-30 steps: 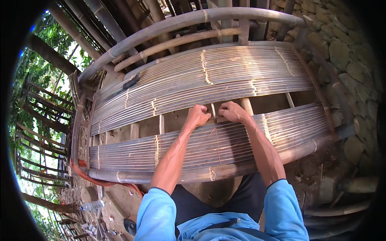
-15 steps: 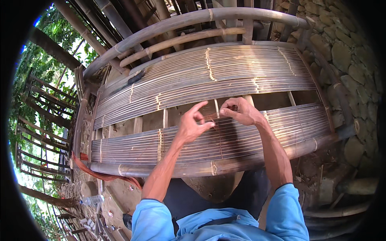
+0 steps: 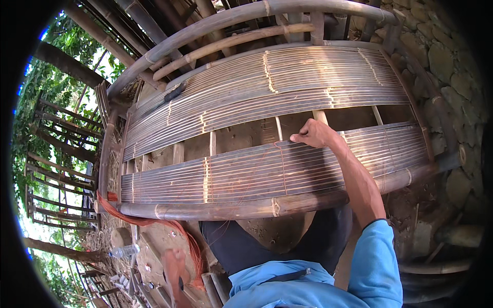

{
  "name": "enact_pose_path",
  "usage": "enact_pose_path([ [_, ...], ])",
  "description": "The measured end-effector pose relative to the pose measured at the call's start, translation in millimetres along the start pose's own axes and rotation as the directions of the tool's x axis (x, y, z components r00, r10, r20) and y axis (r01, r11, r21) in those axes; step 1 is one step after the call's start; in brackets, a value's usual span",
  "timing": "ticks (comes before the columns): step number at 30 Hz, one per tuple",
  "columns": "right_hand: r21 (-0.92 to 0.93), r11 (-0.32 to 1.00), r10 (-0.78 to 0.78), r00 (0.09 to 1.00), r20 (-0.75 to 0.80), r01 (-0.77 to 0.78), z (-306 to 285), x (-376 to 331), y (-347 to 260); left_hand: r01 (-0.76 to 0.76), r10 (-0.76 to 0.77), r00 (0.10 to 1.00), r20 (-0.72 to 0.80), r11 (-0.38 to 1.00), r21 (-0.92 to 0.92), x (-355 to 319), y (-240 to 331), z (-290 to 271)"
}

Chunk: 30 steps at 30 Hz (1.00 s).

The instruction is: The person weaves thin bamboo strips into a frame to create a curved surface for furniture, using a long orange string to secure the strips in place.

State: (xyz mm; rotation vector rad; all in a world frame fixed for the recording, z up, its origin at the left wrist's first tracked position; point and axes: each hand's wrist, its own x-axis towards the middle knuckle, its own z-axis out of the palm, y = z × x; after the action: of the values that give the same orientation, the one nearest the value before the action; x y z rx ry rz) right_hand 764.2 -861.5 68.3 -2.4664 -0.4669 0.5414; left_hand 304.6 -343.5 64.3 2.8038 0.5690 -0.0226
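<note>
My right hand (image 3: pixel 314 134) is closed, thumb and fingers pressed together, over the far edge of the near slatted bamboo panel (image 3: pixel 241 177). What it pinches, if anything, is too small to make out. Just left of its fingertips, a thin reddish strand (image 3: pixel 281 161) runs from that edge across the slats. My left hand (image 3: pixel 174 259) is low at the left, below the bench and beside a bundle of orange-red strands (image 3: pixel 192 246). Motion smears its fingers. The bundle hangs down from the bench's left front corner.
A gap with crosswise supports (image 3: pixel 212 142) separates the near panel from the far slatted panel (image 3: pixel 231 92). A dark-handled tool (image 3: pixel 175 91) lies on the far panel. Thick bamboo rails (image 3: pixel 221 210) frame the bench. A plastic bottle (image 3: pixel 124 251) lies on the ground; a stone wall (image 3: pixel 447 72) stands right.
My left hand has left the panel's edge and dropped down and left, beside the orange-red bundle, which hangs more to the right now. My right hand stays near the panel's edge.
</note>
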Motion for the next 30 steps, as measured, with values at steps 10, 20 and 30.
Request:
enact_pose_path([
  [10,-0.108,0.994,-0.005,0.958,-0.287,-0.027,30,-14,-16,-0.429,0.406,0.878,-0.254,0.902,-0.042,101,290,77],
  [20,-0.049,0.995,0.064,0.945,-0.32,-0.084,30,-18,-16,-0.283,0.472,0.871,0.132,0.704,-0.652,81,285,-12],
  [30,0.003,0.994,-0.1,0.915,-0.39,0.11,42,-22,-22,-0.08,0.476,0.865,-0.159,-0.183,-0.98,76,283,-14],
])
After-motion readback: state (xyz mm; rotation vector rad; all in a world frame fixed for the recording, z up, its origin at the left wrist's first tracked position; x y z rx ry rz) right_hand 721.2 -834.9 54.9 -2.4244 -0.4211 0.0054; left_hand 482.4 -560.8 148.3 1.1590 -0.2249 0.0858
